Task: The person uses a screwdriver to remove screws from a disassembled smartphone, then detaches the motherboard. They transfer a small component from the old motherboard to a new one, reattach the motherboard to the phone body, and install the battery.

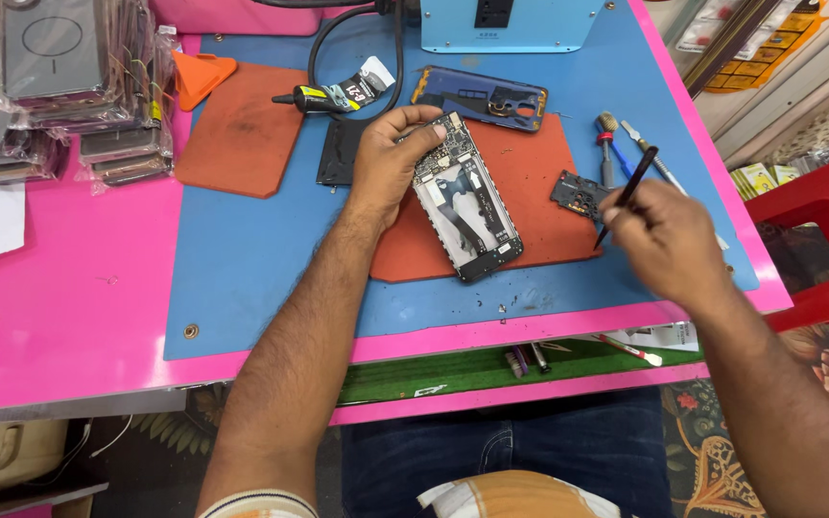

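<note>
Head view: your left hand (390,158) grips the opened phone (464,197) while your right hand (664,240) pinches a black tool (626,197); steady the phone flat.

Left hand (390,158) curled gripping, right hand (661,233) seemingly pinched, both forearms extended.

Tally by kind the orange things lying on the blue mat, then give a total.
Orange pads: 2, one left, one under the opened phone
Orange triangular pick: 1
Total: 3
</note>
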